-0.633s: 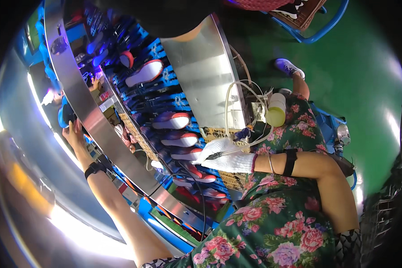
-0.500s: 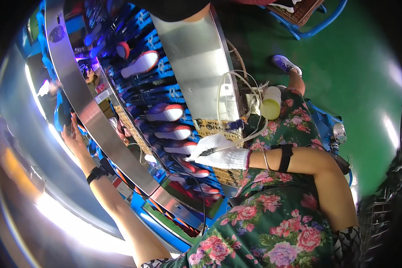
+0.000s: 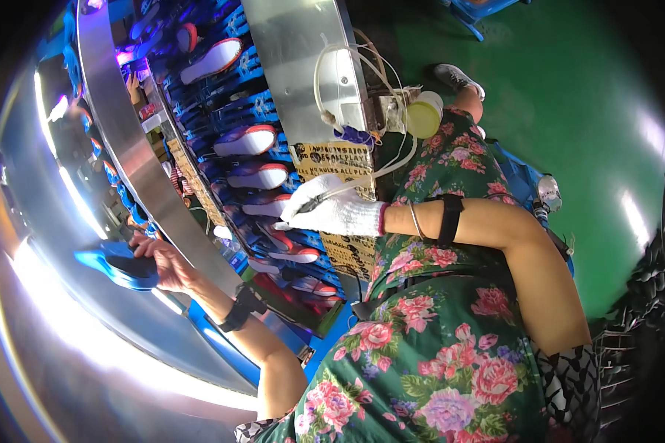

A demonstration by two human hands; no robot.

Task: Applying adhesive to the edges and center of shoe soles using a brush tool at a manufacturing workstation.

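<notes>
My left hand (image 3: 162, 264) grips a blue tray (image 3: 118, 266) at nine o'clock; gloved right hand (image 3: 332, 213) pinches a thin tool (image 3: 314, 199) over shoes (image 3: 258, 177) in blue racks (image 3: 273, 111).

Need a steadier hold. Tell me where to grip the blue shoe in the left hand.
Grip the blue shoe around its middle, coming from the side where the left hand is. It lies flat with its long side toward the hand, which now seems to hold only one end.
</notes>
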